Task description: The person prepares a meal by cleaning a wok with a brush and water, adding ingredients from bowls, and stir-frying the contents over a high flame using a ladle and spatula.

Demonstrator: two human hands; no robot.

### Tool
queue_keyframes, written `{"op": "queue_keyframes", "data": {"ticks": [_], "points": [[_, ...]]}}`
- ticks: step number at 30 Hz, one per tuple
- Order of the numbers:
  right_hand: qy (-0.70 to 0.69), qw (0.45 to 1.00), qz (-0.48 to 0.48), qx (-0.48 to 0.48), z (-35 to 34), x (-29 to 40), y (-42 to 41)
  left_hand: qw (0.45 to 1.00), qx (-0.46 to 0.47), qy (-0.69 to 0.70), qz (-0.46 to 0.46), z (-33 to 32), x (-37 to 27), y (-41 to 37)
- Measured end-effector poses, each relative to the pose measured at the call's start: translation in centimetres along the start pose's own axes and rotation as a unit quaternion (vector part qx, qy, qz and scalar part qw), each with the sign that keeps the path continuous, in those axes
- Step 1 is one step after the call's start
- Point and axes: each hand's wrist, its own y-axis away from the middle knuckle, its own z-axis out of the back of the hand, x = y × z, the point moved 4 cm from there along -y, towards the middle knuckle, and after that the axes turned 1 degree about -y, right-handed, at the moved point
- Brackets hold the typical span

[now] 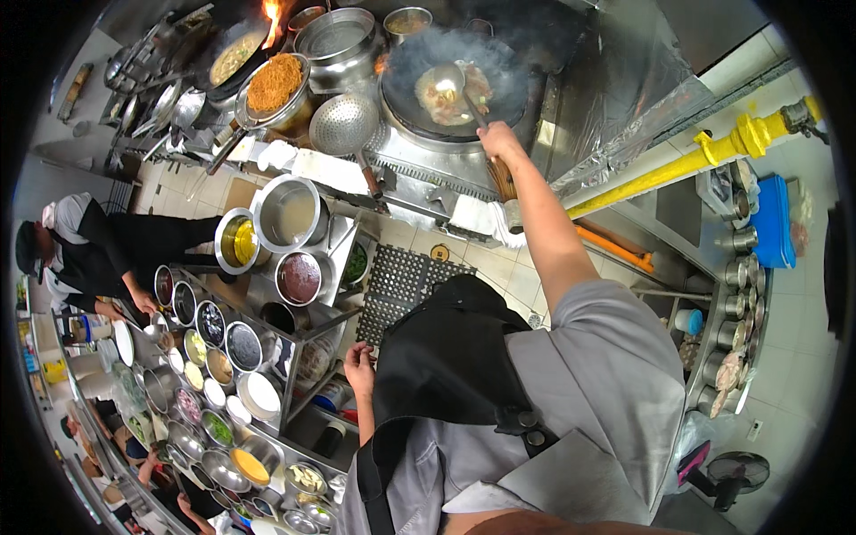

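Observation:
My right hand (500, 142) grips the handle of a metal wok ladle (449, 80). The ladle's bowl rests over pale food with brownish pieces (471, 100) inside a dark wok (401, 87), and steam rises around it. Below that hand, a bamboo wok brush (500, 180) stands at the stove's front edge, close to a folded white cloth (476, 212). My left hand (360, 368) hangs at my side with loosely curled fingers and nothing seen in it, near the steel prep table's corner.
A perforated strainer (342, 124) lies left of the wok, beside a bowl of noodles (274, 83). Flame (271, 20) rises by another wok (234, 57). Pots of oil (239, 246) and red sauce (299, 277) stand behind me. A co-worker (100, 247) works across the prep table. A yellow pipe (669, 174) runs right.

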Motion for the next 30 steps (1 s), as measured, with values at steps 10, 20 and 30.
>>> {"op": "queue_keyframes", "data": {"ticks": [10, 20, 30], "points": [[0.012, 0.994, 0.017, -0.111, 0.2, -4.4, 0.3, 0.998, -0.051, -0.002, 0.026, 2.0, 0.8, 2.3], [0.072, 0.974, 0.034, -0.21, 0.2, -1.7, -7.7, 0.995, -0.092, -0.034, -0.006, 6.5, -2.7, 3.1], [-0.078, 0.953, 0.147, -0.255, -4.2, -4.2, 6.0, 0.909, -0.394, -0.118, -0.067, 24.6, -8.3, 1.9]]}}
